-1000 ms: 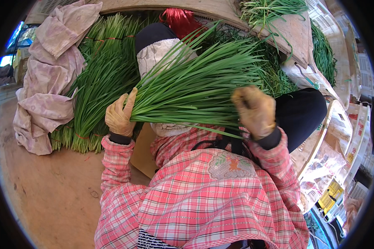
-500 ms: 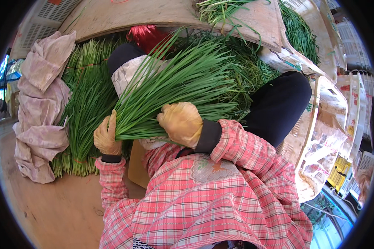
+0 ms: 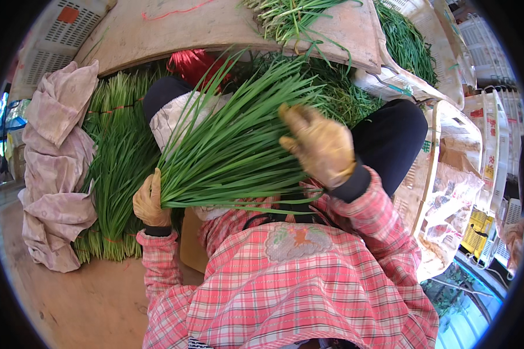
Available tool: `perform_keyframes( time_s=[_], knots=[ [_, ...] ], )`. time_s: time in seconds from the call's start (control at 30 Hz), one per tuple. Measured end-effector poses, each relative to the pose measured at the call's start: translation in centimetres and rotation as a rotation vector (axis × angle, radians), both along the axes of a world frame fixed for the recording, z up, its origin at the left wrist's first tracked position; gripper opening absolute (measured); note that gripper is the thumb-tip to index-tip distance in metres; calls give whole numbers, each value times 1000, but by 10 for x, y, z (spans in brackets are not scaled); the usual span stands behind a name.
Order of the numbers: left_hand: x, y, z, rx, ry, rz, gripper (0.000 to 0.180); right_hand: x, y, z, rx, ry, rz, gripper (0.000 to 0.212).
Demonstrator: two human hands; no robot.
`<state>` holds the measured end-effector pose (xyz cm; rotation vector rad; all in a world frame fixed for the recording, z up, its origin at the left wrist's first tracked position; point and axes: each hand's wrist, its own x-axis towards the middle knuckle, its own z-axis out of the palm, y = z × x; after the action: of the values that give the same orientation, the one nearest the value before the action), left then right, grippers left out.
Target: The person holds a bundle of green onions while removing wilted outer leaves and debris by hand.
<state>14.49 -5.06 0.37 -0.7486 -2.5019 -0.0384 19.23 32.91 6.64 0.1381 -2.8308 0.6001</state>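
Observation:
A fanned-out bunch of long green garlic chives (image 3: 239,139) lies across my lap, its leaves spreading up and to the right. My left hand (image 3: 150,200), in a yellowish rubber glove, is closed around the gathered end at the lower left. Beside the leafy tips on the right, my gloved right hand (image 3: 323,142) is held with fingers apart and nothing gripped in it. Whether its fingertips touch the leaves I cannot tell.
Tied bundles of chives (image 3: 113,168) lie at the left beside a crumpled pale cloth (image 3: 58,145). Loose greens (image 3: 346,96) lie beyond my knees, near red strings (image 3: 195,68). A wooden board (image 3: 174,35) holds more stalks (image 3: 285,20). White plastic crates (image 3: 448,192) stand at the right.
My right hand has moved up and to the right from the middle of the bunch, and its fingers have opened. The left hand keeps its hold on the gathered end.

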Motion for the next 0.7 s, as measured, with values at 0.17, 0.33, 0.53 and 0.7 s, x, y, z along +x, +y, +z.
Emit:
perform_keyframes(
  time_s=[0.17, 0.33, 0.53, 0.7],
  knots=[
    [1, -2, 1, -21, 22, -14, 46, 1, -15, -33, -586, 33, -9, 13],
    [1, -5, -1, -43, 32, -18, 45, 4, 42, -33, -840, 95, -192, 20],
    [-3, 0, 8, -76, 29, -49, 44, -5, 62, 14, -418, 233, -283, 13],
    [-8, -3, 16, -118, 20, -110, 55, -69, 17, 19, 21, 244, 172, 26]
  ],
)
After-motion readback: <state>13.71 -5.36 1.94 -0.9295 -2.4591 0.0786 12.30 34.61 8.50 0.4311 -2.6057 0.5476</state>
